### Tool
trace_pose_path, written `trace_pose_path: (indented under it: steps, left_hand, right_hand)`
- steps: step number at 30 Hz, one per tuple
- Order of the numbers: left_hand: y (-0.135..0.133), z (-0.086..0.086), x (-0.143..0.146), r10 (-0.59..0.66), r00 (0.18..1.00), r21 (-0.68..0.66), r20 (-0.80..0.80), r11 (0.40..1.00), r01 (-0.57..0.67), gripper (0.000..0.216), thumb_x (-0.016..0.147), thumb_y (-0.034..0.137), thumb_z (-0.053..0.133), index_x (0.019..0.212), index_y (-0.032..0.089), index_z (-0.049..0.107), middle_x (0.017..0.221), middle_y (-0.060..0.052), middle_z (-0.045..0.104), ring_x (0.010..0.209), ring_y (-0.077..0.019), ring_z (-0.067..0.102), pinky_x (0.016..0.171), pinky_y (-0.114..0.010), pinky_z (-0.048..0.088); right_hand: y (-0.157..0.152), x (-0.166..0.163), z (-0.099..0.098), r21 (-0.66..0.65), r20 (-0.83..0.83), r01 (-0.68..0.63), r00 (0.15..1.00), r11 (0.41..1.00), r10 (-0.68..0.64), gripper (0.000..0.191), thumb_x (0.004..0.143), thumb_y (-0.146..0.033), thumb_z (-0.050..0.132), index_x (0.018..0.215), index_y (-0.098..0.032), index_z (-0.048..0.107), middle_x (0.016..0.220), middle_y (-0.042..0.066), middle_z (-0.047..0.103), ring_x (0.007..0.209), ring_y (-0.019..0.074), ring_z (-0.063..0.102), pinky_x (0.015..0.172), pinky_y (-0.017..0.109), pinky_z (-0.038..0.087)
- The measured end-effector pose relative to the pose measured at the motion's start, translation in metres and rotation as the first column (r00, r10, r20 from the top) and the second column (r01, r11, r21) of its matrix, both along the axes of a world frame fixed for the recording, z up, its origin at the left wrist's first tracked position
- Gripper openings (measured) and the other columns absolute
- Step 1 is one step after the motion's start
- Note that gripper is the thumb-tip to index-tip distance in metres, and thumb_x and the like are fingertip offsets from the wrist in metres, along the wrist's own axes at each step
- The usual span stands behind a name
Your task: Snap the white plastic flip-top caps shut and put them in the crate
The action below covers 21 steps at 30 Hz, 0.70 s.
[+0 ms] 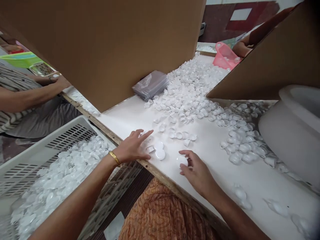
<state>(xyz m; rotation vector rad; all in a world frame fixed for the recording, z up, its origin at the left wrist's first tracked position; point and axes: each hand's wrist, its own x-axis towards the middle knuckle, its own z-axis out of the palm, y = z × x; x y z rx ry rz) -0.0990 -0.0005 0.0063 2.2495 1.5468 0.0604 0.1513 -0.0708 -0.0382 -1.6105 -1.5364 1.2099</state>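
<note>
My left hand [133, 146], with a gold bangle at the wrist, hovers by the table's front edge, thumb and fingers spread. Just beyond its fingertips lie glossy white round pieces [160, 154], and a small clear-looking piece [150, 149] is beside them. My right hand [196, 168] has its thumb and fingers curled round a white round plastic piece [182, 161] at the tabletop. Several small white cup-shaped pieces [178, 135] lie loosely in a row farther in. Behind them spreads a large heap of the same white pieces [190, 93].
A grey crate [82, 123] of white pieces stands below left. Cardboard panels [120, 50] divide the table. A plastic-wrapped pack [151, 85] lies by the heap. A large white tub [282, 123] stands right, a pink scoop [222, 55] behind. Other people's arms [37, 95] show at left and back right.
</note>
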Motion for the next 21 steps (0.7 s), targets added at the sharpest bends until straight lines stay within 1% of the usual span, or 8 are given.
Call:
trace_pose_path:
  steps: [3, 7, 9, 12, 15, 17, 19, 21]
  left_hand:
    - [-0.002, -0.009, 0.004, -0.054, 0.998, -0.029, -0.035, 0.998, 0.053, 0.091, 0.060, 0.053, 0.069, 0.138, 0.032, 0.028, 0.123, -0.011, 0.039, 0.114, -0.0304, 0.037, 0.092, -0.045, 0.038]
    - [-0.009, -0.021, 0.031, -0.081, 0.996, 0.009, 0.049, 0.997, 0.081, 0.073, 0.064, 0.042, 0.068, 0.131, 0.030, 0.041, 0.109, -0.009, 0.044, 0.103, -0.0266, 0.043, 0.083, -0.038, 0.043]
    - [-0.009, -0.025, 0.038, -0.069, 0.990, 0.018, 0.122, 0.998, 0.067, 0.061, 0.068, 0.036, 0.064, 0.126, 0.026, 0.046, 0.103, -0.008, 0.045, 0.096, -0.0241, 0.047, 0.083, -0.037, 0.044]
    - [-0.008, -0.022, 0.030, 0.020, 0.965, -0.013, 0.261, 1.000, -0.017, 0.062, 0.069, 0.031, 0.062, 0.127, 0.022, 0.043, 0.103, -0.008, 0.047, 0.093, -0.0215, 0.049, 0.085, -0.035, 0.044]
    - [-0.011, -0.008, 0.000, 0.162, 0.931, -0.005, 0.326, 0.985, -0.170, 0.065, 0.070, 0.034, 0.060, 0.130, 0.019, 0.039, 0.109, -0.009, 0.048, 0.095, -0.0210, 0.050, 0.085, -0.035, 0.044]
    - [-0.020, 0.003, -0.032, 0.236, 0.927, 0.071, 0.290, 0.961, -0.267, 0.064, 0.071, 0.038, 0.059, 0.129, 0.019, 0.039, 0.111, -0.009, 0.048, 0.097, -0.0218, 0.050, 0.085, -0.035, 0.044]
    - [-0.034, 0.010, -0.072, 0.305, 0.928, 0.190, 0.217, 0.919, -0.346, 0.061, 0.072, 0.042, 0.057, 0.126, 0.018, 0.042, 0.113, -0.010, 0.050, 0.101, -0.0231, 0.050, 0.086, -0.034, 0.042]
    - [-0.053, 0.007, -0.119, 0.389, 0.919, 0.283, 0.068, 0.876, -0.391, 0.056, 0.076, 0.039, 0.053, 0.125, 0.016, 0.042, 0.113, -0.010, 0.054, 0.102, -0.0239, 0.049, 0.085, -0.033, 0.042]
  right_hand:
    - [0.013, -0.024, -0.002, 0.088, 0.122, -0.068, 0.991, 0.994, 0.057, 0.045, 0.073, -0.020, 0.054, 0.117, -0.021, 0.051, 0.088, 0.002, 0.051, 0.066, 0.0129, 0.056, 0.068, 0.035, 0.053]
    - [0.028, -0.051, -0.005, 0.094, 0.062, -0.124, 0.991, 0.988, 0.118, 0.067, 0.067, -0.016, 0.062, 0.130, -0.019, 0.039, 0.114, 0.010, 0.048, 0.066, 0.0100, 0.059, 0.070, 0.031, 0.053]
    - [0.034, -0.057, -0.002, 0.101, 0.040, -0.119, 0.993, 0.988, 0.115, 0.063, 0.068, -0.014, 0.060, 0.128, -0.018, 0.042, 0.116, 0.011, 0.049, 0.073, 0.0114, 0.060, 0.074, 0.031, 0.052]
    - [0.042, -0.066, 0.012, 0.126, 0.006, -0.107, 0.994, 0.986, 0.107, 0.052, 0.070, -0.014, 0.057, 0.122, -0.018, 0.048, 0.113, 0.009, 0.052, 0.085, 0.0140, 0.060, 0.078, 0.030, 0.051]
    - [0.050, -0.091, 0.033, 0.189, -0.043, -0.194, 0.978, 0.963, 0.206, 0.053, 0.075, -0.017, 0.053, 0.127, -0.019, 0.044, 0.119, 0.009, 0.048, 0.089, 0.0136, 0.059, 0.081, 0.029, 0.050]
    - [0.055, -0.122, 0.043, 0.246, -0.050, -0.304, 0.944, 0.920, 0.325, 0.055, 0.077, -0.019, 0.051, 0.131, -0.020, 0.040, 0.124, 0.010, 0.045, 0.095, 0.0152, 0.058, 0.086, 0.030, 0.048]
    - [0.058, -0.160, 0.047, 0.298, -0.036, -0.443, 0.880, 0.845, 0.474, 0.057, 0.076, -0.022, 0.052, 0.131, -0.020, 0.039, 0.125, 0.011, 0.045, 0.102, 0.0185, 0.056, 0.091, 0.032, 0.045]
    - [0.059, -0.198, 0.048, 0.337, 0.010, -0.626, 0.749, 0.703, 0.662, 0.063, 0.074, -0.025, 0.057, 0.133, -0.016, 0.036, 0.129, 0.013, 0.045, 0.117, 0.0244, 0.047, 0.097, 0.035, 0.041]
